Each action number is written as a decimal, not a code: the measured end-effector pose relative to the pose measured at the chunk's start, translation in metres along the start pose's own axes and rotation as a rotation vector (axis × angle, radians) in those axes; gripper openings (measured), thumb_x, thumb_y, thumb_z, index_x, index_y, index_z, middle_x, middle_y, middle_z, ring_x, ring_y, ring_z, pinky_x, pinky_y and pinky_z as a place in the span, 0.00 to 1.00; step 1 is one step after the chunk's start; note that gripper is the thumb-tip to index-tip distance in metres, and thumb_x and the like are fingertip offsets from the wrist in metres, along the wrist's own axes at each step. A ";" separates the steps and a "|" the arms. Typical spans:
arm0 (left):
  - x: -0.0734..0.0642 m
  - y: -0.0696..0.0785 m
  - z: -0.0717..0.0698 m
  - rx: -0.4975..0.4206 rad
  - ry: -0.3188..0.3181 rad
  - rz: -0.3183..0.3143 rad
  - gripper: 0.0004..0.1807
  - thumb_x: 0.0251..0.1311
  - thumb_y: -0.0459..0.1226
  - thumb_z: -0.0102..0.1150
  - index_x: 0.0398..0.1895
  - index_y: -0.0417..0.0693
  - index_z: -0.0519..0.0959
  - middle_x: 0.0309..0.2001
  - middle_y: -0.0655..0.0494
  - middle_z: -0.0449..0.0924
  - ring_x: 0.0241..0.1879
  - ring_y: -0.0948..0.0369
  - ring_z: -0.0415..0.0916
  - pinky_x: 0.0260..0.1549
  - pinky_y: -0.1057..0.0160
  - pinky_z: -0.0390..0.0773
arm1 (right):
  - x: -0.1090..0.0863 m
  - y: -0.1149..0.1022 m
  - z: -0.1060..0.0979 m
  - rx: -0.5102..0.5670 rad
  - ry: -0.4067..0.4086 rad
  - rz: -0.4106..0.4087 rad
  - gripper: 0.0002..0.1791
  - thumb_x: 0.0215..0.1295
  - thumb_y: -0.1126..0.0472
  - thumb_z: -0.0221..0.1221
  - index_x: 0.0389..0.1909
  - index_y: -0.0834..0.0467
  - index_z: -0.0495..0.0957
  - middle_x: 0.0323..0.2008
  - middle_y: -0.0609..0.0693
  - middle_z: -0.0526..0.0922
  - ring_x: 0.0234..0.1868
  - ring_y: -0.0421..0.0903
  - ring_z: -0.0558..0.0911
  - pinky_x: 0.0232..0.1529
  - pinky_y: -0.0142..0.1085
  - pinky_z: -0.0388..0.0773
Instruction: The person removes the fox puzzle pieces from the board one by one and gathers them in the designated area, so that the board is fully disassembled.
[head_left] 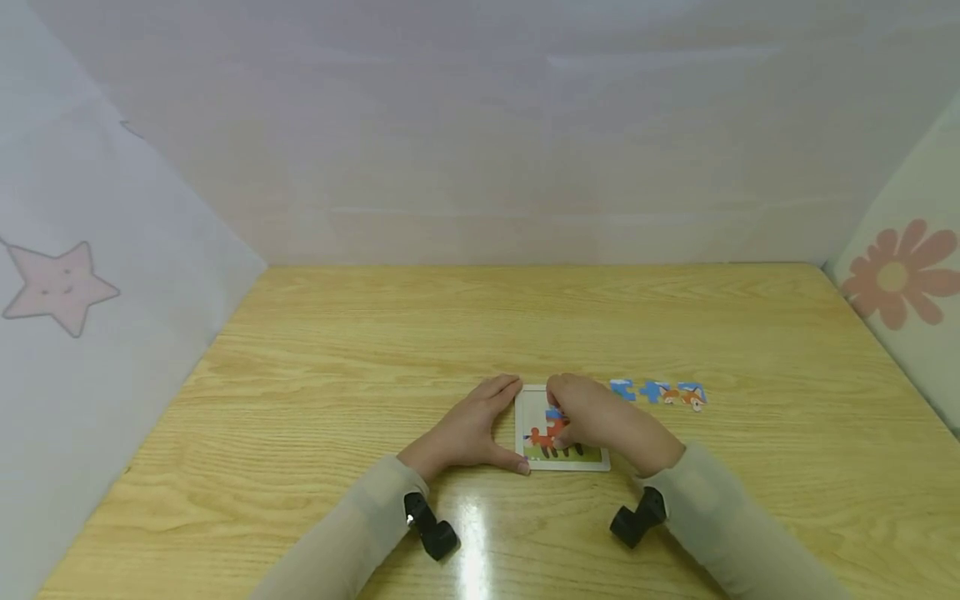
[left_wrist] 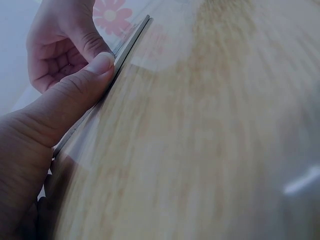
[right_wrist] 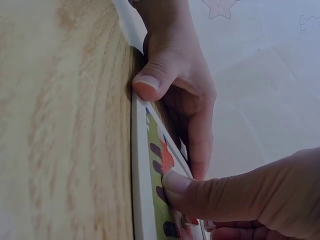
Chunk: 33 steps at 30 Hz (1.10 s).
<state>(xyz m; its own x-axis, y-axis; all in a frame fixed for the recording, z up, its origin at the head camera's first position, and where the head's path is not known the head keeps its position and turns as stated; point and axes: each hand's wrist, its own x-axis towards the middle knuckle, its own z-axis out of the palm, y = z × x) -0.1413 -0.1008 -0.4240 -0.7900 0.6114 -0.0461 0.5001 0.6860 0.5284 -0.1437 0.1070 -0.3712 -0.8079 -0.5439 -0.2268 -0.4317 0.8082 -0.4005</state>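
A white-rimmed jigsaw puzzle tray (head_left: 566, 467) lies on the table. In it are joined pieces showing an orange animal body (head_left: 538, 437), dark legs and green grass; its upper left is bare. My left hand (head_left: 468, 429) spans the tray's left side, with the thumb at the near corner and extended fingers by the far one. Over the tray's right half, my right hand (head_left: 600, 417) has its fingers bent and its thumb (right_wrist: 192, 192) low on the picture. It pinches a puzzle piece (right_wrist: 190, 220), mostly hidden by the fingers.
Right of the tray lie loose puzzle pieces: a blue one (head_left: 622, 389), and blue-and-orange ones (head_left: 692, 395) with a fox's face. The wooden table (head_left: 360, 358) meets pale walls at the back and sides. Each wrist carries a black camera.
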 end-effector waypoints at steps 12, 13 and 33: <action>0.001 -0.001 -0.001 0.007 -0.009 -0.019 0.63 0.33 0.63 0.70 0.72 0.45 0.52 0.72 0.55 0.50 0.71 0.57 0.45 0.67 0.56 0.55 | 0.002 0.019 0.007 0.119 0.007 -0.093 0.21 0.47 0.58 0.71 0.37 0.59 0.70 0.27 0.47 0.69 0.27 0.42 0.67 0.28 0.32 0.66; 0.000 -0.001 -0.001 0.005 -0.010 -0.020 0.63 0.33 0.63 0.70 0.72 0.45 0.52 0.72 0.55 0.50 0.71 0.57 0.45 0.67 0.56 0.55 | 0.002 0.021 0.007 0.129 0.008 -0.100 0.21 0.47 0.58 0.71 0.37 0.59 0.70 0.27 0.47 0.69 0.27 0.42 0.67 0.28 0.32 0.65; 0.000 0.000 -0.002 0.001 -0.016 -0.019 0.63 0.34 0.63 0.70 0.72 0.44 0.52 0.71 0.55 0.50 0.71 0.56 0.45 0.66 0.55 0.56 | -0.002 0.040 0.015 0.132 0.063 -0.298 0.32 0.52 0.54 0.67 0.55 0.66 0.74 0.34 0.46 0.73 0.29 0.38 0.65 0.28 0.28 0.65</action>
<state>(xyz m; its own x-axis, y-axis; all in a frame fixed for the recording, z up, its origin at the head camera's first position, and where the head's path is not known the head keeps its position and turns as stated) -0.1424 -0.1013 -0.4229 -0.7937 0.6043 -0.0699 0.4852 0.6982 0.5265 -0.1534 0.1369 -0.3996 -0.6787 -0.7338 -0.0290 -0.6004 0.5772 -0.5535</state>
